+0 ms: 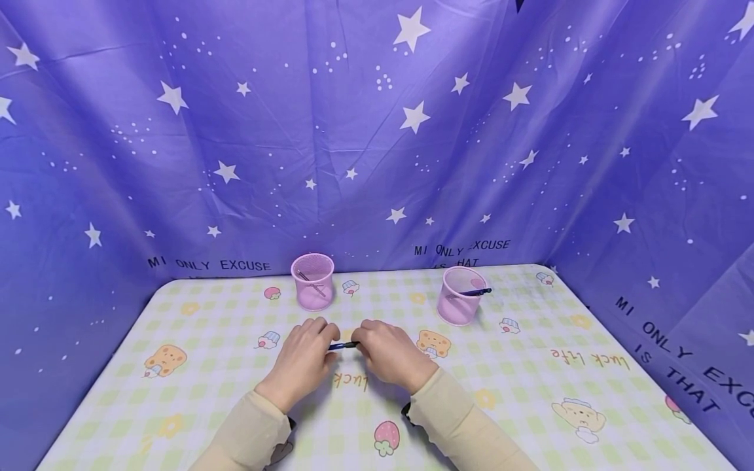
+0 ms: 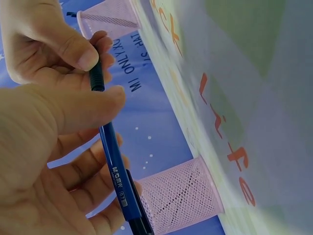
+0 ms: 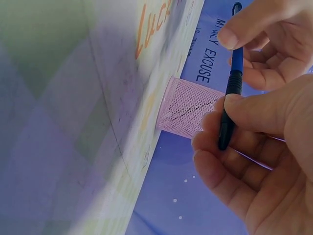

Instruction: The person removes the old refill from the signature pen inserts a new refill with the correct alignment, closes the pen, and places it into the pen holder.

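Left hand (image 1: 303, 353) and right hand (image 1: 385, 350) hold together one blue M&G pen (image 2: 116, 169)

The left pink mesh cup (image 1: 313, 294) stands upright on the checked tablecloth (image 1: 230, 379). The blue M&G pen is on the person's side of this cup, a little to its right, and it is raised above the tablecloth, without touching it. Its barrel carries the mark 0.7, and its grip part is black and ribbed.

The left hand pinches the blue barrel between the thumb and the bent fingers, so there is almost no opening there. The right hand pinches the black grip part between the thumb and the index finger, while its other fingers are curled loosely.

To the right of the left pink mesh cup, well apart from it, stands the right pink mesh cup (image 1: 452, 311). In this one leans a dark pen (image 1: 476, 292), whose end comes out over the rim. Behind the left pink mesh cup hangs a purple-blue curtain (image 1: 353, 131) with white stars, and on its near side are two beige sleeves (image 1: 471, 425)
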`<move>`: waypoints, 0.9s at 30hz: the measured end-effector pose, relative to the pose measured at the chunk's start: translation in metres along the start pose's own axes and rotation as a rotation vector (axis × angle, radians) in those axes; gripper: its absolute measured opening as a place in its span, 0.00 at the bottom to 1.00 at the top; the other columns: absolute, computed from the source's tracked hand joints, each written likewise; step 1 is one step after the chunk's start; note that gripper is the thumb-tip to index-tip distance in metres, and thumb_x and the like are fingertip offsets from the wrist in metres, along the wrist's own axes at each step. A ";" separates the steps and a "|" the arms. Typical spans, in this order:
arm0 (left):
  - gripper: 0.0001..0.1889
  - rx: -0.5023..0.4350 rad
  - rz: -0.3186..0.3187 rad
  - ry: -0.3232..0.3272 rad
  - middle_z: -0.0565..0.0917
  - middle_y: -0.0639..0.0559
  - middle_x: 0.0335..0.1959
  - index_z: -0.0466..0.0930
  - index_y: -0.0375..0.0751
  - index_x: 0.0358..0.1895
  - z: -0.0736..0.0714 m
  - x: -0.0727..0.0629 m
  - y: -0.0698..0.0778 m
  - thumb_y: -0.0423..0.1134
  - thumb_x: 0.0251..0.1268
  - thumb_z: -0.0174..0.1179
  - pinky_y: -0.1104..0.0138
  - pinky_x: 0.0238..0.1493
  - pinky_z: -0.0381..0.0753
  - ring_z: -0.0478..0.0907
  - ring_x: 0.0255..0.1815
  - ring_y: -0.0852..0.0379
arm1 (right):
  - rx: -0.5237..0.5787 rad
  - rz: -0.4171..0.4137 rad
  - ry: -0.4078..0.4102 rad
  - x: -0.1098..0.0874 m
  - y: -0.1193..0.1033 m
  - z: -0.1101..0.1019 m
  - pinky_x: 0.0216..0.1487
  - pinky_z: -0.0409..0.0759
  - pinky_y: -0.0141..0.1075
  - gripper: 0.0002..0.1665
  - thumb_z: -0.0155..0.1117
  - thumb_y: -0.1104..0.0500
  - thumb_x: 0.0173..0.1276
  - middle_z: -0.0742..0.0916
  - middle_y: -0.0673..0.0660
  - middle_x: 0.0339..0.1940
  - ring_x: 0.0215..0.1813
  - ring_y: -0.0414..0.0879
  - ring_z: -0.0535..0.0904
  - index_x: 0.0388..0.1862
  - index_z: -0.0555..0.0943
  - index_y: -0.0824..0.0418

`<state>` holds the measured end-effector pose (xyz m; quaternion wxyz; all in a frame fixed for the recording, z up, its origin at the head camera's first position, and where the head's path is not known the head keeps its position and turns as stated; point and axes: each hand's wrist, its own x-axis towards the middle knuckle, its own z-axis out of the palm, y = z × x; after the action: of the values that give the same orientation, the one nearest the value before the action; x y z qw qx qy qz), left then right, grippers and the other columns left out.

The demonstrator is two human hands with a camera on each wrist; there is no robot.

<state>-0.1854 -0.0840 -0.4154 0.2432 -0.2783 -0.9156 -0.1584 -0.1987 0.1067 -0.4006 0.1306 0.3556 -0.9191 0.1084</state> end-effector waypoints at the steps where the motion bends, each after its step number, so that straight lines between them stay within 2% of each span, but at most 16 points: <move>1: 0.16 0.002 -0.002 0.000 0.73 0.56 0.29 0.77 0.44 0.34 0.000 0.000 0.000 0.32 0.43 0.73 0.62 0.34 0.69 0.71 0.32 0.54 | 0.000 0.000 -0.001 0.000 0.000 0.000 0.38 0.79 0.37 0.09 0.66 0.67 0.59 0.82 0.48 0.32 0.36 0.43 0.80 0.38 0.83 0.56; 7: 0.15 0.008 -0.017 -0.015 0.73 0.57 0.29 0.75 0.45 0.32 -0.002 0.001 0.002 0.29 0.45 0.72 0.64 0.33 0.69 0.70 0.31 0.55 | -0.008 0.002 -0.001 0.000 -0.001 0.000 0.37 0.79 0.36 0.08 0.66 0.66 0.60 0.82 0.47 0.32 0.36 0.42 0.79 0.38 0.83 0.56; 22: 0.07 0.051 0.007 -0.047 0.74 0.56 0.28 0.79 0.43 0.32 -0.002 0.001 0.002 0.31 0.52 0.67 0.65 0.32 0.69 0.71 0.30 0.56 | 0.007 0.009 -0.001 0.000 0.000 -0.001 0.36 0.79 0.37 0.09 0.66 0.67 0.58 0.83 0.49 0.31 0.35 0.44 0.79 0.38 0.83 0.56; 27: 0.04 0.065 0.015 -0.057 0.74 0.55 0.27 0.80 0.42 0.32 -0.003 0.002 0.003 0.31 0.54 0.65 0.64 0.31 0.68 0.71 0.29 0.55 | -0.002 0.011 0.014 -0.001 0.000 0.000 0.35 0.79 0.36 0.07 0.66 0.65 0.59 0.81 0.48 0.30 0.34 0.43 0.79 0.36 0.83 0.56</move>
<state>-0.1841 -0.0823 -0.4118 0.2271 -0.2815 -0.9247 -0.1185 -0.1984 0.1073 -0.4005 0.1368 0.3496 -0.9202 0.1109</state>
